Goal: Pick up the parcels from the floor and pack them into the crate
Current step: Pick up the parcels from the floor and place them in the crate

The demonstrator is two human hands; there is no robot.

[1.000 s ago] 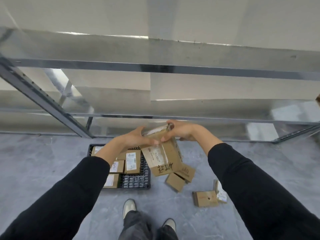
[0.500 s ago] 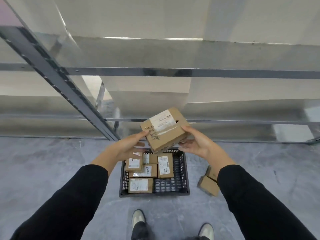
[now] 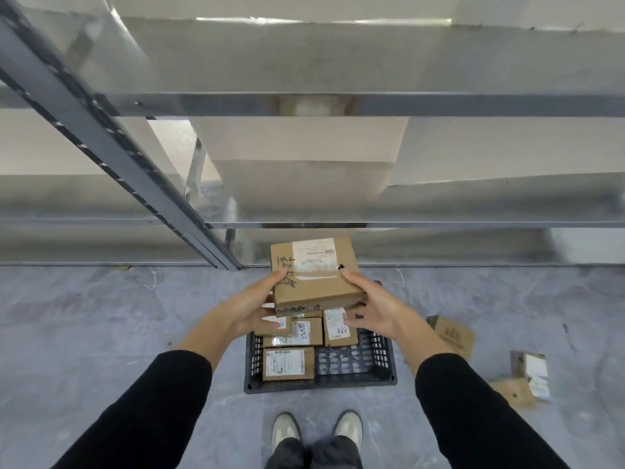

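Observation:
A brown cardboard parcel (image 3: 314,275) with a white label and black handwriting is held flat in the air above the far end of the crate. My left hand (image 3: 252,308) grips its left edge and my right hand (image 3: 370,308) grips its right edge. Below it, a black plastic crate (image 3: 355,367) stands on the floor between my hands and my shoes. Several labelled parcels lie inside, among them one at the near left (image 3: 287,363) and one marked "A68" (image 3: 340,328). The crate's near right corner shows bare mesh.
More parcels lie on the grey floor to the right: a brown box (image 3: 451,335) beside the crate and two further right (image 3: 529,377). Grey metal shelving (image 3: 304,104) fills the space ahead, with a slanted upright (image 3: 111,147). My shoes (image 3: 318,431) stand just behind the crate.
The parcel has turned from tilted to flat, label up, and now sits over the crate. The view has shifted so the crate lies centred beneath my hands.

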